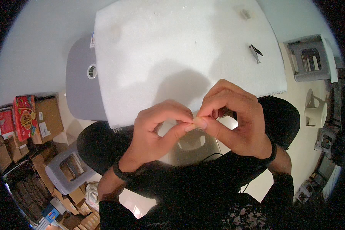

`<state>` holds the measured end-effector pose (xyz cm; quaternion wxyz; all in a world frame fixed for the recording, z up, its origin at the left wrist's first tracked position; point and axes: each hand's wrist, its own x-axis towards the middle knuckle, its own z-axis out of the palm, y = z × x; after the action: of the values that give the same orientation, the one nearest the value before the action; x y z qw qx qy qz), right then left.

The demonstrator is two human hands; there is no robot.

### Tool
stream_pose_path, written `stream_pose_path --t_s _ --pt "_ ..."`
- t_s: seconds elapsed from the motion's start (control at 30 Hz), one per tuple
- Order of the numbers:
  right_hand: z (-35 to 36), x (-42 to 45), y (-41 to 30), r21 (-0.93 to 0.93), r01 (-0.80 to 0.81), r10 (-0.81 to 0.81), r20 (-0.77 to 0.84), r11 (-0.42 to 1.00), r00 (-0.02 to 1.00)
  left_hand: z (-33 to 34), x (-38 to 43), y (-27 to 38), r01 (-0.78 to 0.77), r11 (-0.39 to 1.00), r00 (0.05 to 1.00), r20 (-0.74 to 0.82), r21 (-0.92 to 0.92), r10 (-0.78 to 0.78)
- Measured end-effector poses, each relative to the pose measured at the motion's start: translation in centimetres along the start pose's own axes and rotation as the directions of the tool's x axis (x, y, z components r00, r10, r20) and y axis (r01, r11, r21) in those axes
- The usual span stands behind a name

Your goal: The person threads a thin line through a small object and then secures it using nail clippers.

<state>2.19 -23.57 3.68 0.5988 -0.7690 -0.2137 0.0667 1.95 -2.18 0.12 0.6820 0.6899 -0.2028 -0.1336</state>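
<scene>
My left hand (161,129) and my right hand (233,120) meet fingertip to fingertip above my lap, just off the near edge of the white cloth-covered table (149,57). Pinched between thumb and fingers of both hands is a small pale translucent loop (199,124); its exact kind cannot be told. Farther off, at the right of the table, a small pair of thread snips (256,54) with dark and grey parts lies on the cloth. A small clear, greyish item (245,14) rests near the far right of the cloth.
A grey surface with a round fitting (92,71) adjoins the table's left side. Grey plastic stools stand at lower left (69,168) and right (312,59), with a cream stool (316,111) beyond. Cardboard boxes (49,118) and a red printed box (26,118) are stacked at left.
</scene>
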Motion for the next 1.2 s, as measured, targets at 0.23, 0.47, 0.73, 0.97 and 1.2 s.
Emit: stream_pose_path --t_s 0.23,0.47,0.73,0.97,1.2 --pt "0.0 0.1 0.0 0.037 -0.065 0.065 -0.005 0.997 0.998 0.0 -0.3 -0.2 0.070 0.993 0.998 0.001 -0.098 -0.070" --pt "0.2 0.0 -0.1 -0.053 -0.061 0.059 -0.044 0.997 0.997 0.0 -0.1 0.2 0.158 0.980 0.986 -0.028 -0.121 -0.162" --pt "0.4 -0.2 0.1 -0.134 -0.079 0.075 -0.028 0.988 0.997 0.2 -0.2 0.1 0.157 0.977 0.979 -0.108 -0.141 -0.173" --pt "-0.1 0.2 -0.1 -0.357 0.037 -0.101 -0.162 0.933 0.982 0.6 -0.2 -0.5 0.054 0.986 0.985 -0.169 0.156 -0.027" --pt "-0.8 0.3 -0.9 -0.519 0.132 -0.163 -0.015 0.845 0.987 0.8 0.4 -0.4 -0.112 0.852 0.971 -0.125 0.512 0.203"
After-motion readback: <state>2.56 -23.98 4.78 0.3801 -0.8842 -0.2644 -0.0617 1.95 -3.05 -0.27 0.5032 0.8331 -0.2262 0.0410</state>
